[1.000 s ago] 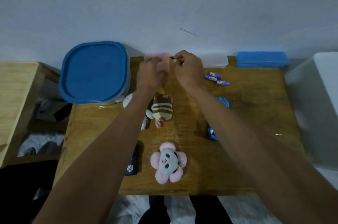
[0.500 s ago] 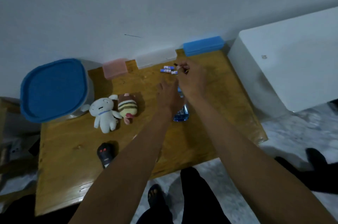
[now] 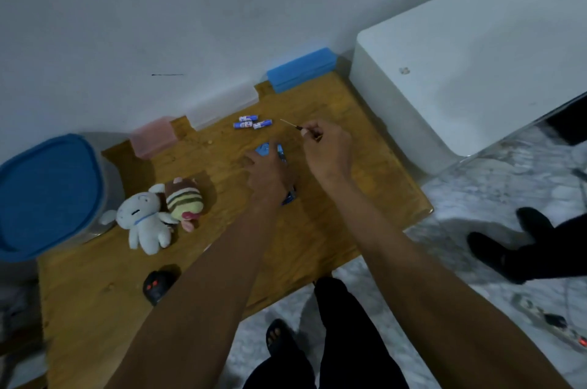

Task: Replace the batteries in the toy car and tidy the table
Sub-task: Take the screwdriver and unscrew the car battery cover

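At frame centre, left hand [image 3: 268,171] covers the toy car [image 3: 273,152]; right hand [image 3: 327,150] pinches a screwdriver [image 3: 293,125]. It should seat the tip squarely before turning.

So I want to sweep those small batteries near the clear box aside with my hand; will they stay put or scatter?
The batteries are small cylinders lying on their sides on the bare wooden table, so they would likely roll when nudged. They look light and loose, lying close together, so a sweep may scatter them. Pinching them up one by one seems safer.
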Motion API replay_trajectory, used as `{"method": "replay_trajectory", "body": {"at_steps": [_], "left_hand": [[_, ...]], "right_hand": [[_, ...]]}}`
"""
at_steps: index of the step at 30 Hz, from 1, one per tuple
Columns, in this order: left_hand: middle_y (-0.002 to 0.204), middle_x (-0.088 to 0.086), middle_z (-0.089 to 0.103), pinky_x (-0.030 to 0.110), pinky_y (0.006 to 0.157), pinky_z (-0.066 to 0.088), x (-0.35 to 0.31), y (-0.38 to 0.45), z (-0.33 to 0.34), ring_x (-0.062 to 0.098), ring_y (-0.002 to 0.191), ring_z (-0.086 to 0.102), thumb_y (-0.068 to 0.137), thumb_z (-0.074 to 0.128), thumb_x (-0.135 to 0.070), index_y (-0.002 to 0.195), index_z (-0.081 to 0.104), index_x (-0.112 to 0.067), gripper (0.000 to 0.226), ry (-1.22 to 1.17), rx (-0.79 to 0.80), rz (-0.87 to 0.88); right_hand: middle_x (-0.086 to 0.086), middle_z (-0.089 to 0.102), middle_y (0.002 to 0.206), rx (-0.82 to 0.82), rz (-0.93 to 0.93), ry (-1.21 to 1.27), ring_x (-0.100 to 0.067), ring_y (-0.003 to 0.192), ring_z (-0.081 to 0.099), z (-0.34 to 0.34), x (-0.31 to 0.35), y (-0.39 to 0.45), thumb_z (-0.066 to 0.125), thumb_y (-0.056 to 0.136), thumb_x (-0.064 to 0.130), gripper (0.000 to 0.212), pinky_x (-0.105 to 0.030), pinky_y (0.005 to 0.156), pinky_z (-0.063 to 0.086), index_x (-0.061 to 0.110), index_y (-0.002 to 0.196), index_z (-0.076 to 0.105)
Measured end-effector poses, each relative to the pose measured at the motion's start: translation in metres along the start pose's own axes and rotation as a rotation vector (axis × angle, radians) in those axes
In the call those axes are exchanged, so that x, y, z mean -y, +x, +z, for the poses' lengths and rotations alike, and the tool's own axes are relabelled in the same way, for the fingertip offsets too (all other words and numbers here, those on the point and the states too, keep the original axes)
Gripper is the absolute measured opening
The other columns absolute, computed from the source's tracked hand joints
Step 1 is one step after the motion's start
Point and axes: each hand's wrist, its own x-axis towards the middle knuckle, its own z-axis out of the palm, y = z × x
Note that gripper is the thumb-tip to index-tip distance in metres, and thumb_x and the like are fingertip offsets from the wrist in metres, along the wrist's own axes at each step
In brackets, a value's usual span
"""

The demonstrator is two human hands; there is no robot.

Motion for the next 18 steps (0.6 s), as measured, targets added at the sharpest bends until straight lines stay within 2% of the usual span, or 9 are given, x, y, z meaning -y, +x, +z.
{"method": "replay_trajectory", "body": {"at_steps": [3, 5, 7, 9, 10, 11, 13, 14, 18], "left_hand": [[0.154, 0.018, 0.024, 0.048, 0.102, 0.048, 0.003, -0.001, -0.012, 0.042, 0.129, 0.047, 0.089, 0.074, -0.024, 0.155, 0.033, -0.037, 0.079, -0.201, -0.038, 0.049], [0.154, 0.018, 0.028, 0.041, 0.108, 0.041, 0.004, -0.004, -0.026, 0.037, 0.136, 0.04, 0.092, 0.071, -0.011, 0.156, 0.034, -0.033, 0.078, -0.347, -0.065, 0.081], [0.154, 0.018, 0.029, 0.039, 0.11, 0.039, 0.008, -0.005, -0.038, 0.035, 0.141, 0.033, 0.091, 0.072, -0.006, 0.156, 0.035, -0.036, 0.08, -0.443, -0.082, 0.117], [0.153, 0.015, 0.033, 0.025, 0.099, 0.049, 0.013, -0.007, -0.045, 0.034, 0.139, 0.039, 0.093, 0.068, -0.003, 0.152, 0.041, -0.04, 0.075, -0.523, -0.098, 0.164], [0.149, 0.014, 0.038, 0.017, 0.089, 0.053, 0.016, -0.008, -0.049, 0.032, 0.131, 0.047, 0.095, 0.064, -0.003, 0.15, 0.044, -0.041, 0.07, -0.571, -0.106, 0.184], [0.144, 0.014, 0.043, 0.015, 0.079, 0.055, 0.018, -0.009, -0.052, 0.031, 0.122, 0.054, 0.098, 0.059, -0.006, 0.148, 0.048, -0.042, 0.063, -0.612, -0.114, 0.193], [0.133, 0.014, 0.053, 0.017, 0.066, 0.053, 0.023, -0.015, -0.058, 0.028, 0.1, 0.061, 0.101, 0.049, -0.011, 0.143, 0.054, -0.042, 0.052, -0.688, -0.135, 0.215], [0.13, 0.014, 0.055, 0.019, 0.064, 0.052, 0.023, -0.019, -0.062, 0.024, 0.092, 0.062, 0.101, 0.045, -0.011, 0.141, 0.056, -0.039, 0.05, -0.732, -0.133, 0.223], [0.132, 0.006, 0.053, 0.039, 0.082, 0.058, 0.027, -0.039, -0.074, 0.015, 0.103, 0.06, 0.101, 0.041, -0.009, 0.131, 0.059, -0.039, 0.046, -0.881, -0.107, 0.206]], "right_hand": [[0.01, 0.071, 0.096, 0.007, 0.003, 0.014, -0.005, 0.087, 0.064, -0.001, 0.007, 0.003, 0.066, 0.096, 0.019, 0.011, -0.016, 0.071, 0.051, 0.024, 0.103, 0.074], [0.012, 0.07, 0.096, 0.005, 0.001, 0.028, -0.004, 0.087, 0.064, -0.002, 0.014, 0.005, 0.066, 0.096, 0.019, 0.012, -0.022, 0.075, 0.055, 0.024, 0.104, 0.073], [0.012, 0.07, 0.097, 0.018, 0.006, 0.043, -0.004, 0.086, 0.065, -0.003, 0.019, 0.007, 0.065, 0.097, 0.02, 0.012, -0.024, 0.075, 0.056, 0.024, 0.106, 0.071], [0.009, 0.07, 0.099, 0.034, 0.029, 0.064, -0.006, 0.089, 0.064, -0.003, 0.025, 0.009, 0.063, 0.098, 0.021, 0.011, -0.023, 0.076, 0.054, 0.024, 0.105, 0.07], [0.008, 0.069, 0.1, 0.039, 0.043, 0.089, -0.007, 0.091, 0.063, -0.004, 0.029, 0.01, 0.062, 0.098, 0.021, 0.01, -0.022, 0.077, 0.053, 0.024, 0.105, 0.069], [0.008, 0.068, 0.1, 0.043, 0.058, 0.117, -0.007, 0.092, 0.063, -0.004, 0.032, 0.011, 0.062, 0.098, 0.02, 0.01, -0.02, 0.077, 0.051, 0.023, 0.104, 0.069], [0.008, 0.067, 0.098, 0.056, 0.078, 0.17, -0.006, 0.09, 0.061, -0.004, 0.039, 0.012, 0.063, 0.098, 0.018, 0.01, -0.013, 0.074, 0.047, 0.022, 0.104, 0.069], [0.009, 0.066, 0.095, 0.061, 0.089, 0.2, -0.005, 0.089, 0.061, -0.004, 0.042, 0.012, 0.063, 0.097, 0.017, 0.01, -0.012, 0.074, 0.047, 0.021, 0.103, 0.07], [0.01, 0.065, 0.096, 0.075, 0.121, 0.319, -0.009, 0.091, 0.066, -0.003, 0.052, 0.008, 0.068, 0.092, 0.013, 0.017, -0.029, 0.083, 0.06, 0.028, 0.1, 0.064]]}}
